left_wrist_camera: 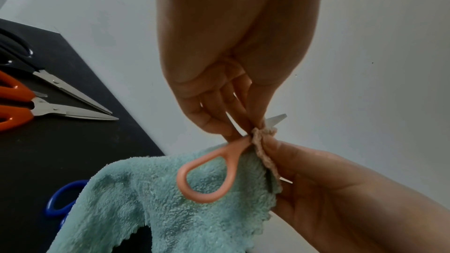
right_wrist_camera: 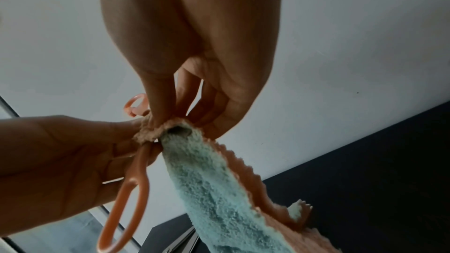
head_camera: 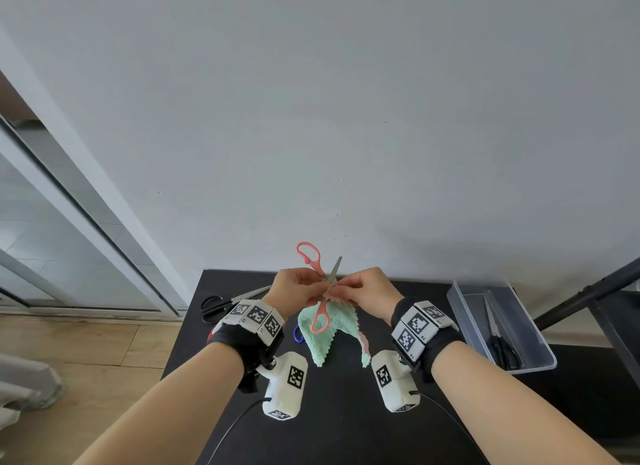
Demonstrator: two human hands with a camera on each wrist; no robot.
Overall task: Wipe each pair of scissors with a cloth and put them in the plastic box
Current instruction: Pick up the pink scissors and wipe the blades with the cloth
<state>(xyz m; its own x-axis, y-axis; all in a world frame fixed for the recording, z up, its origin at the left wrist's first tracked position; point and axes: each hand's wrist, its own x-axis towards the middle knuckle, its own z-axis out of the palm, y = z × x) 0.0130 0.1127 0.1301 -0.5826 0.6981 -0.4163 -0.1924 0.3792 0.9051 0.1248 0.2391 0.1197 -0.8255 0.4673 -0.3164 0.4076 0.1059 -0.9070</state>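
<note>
Scissors number four from your head camera: the pink scissors (head_camera: 320,284) you hold above the black table (head_camera: 346,412), one black pair (head_camera: 221,303) lying on the table beyond your left wrist, a blue handle (head_camera: 298,334) peeking out behind the cloth, and one dark pair (head_camera: 500,340) already in the clear plastic box (head_camera: 540,343) at the table's right edge. Your left hand (head_camera: 294,288) has its fingers curled round the pink pair near the pivot, the handles splayed wide, one loop up, one down. Your right hand (head_camera: 367,289) pinches the one cloth (head_camera: 332,329), mint on one face and pink on the other, against a blade.

From your left wrist, your left fingers (left_wrist_camera: 214,114) clamp a pink handle shank (left_wrist_camera: 233,147); a blunt steel tip (left_wrist_camera: 277,118) pokes out past the bunched cloth. An orange pair (left_wrist_camera: 29,107) lies beside the black one on the table, which makes five pairs.

From your right wrist, your right fingertips (right_wrist_camera: 158,114) squeeze the cloth fold (right_wrist_camera: 170,128), which hangs down with a scalloped edge.
</note>
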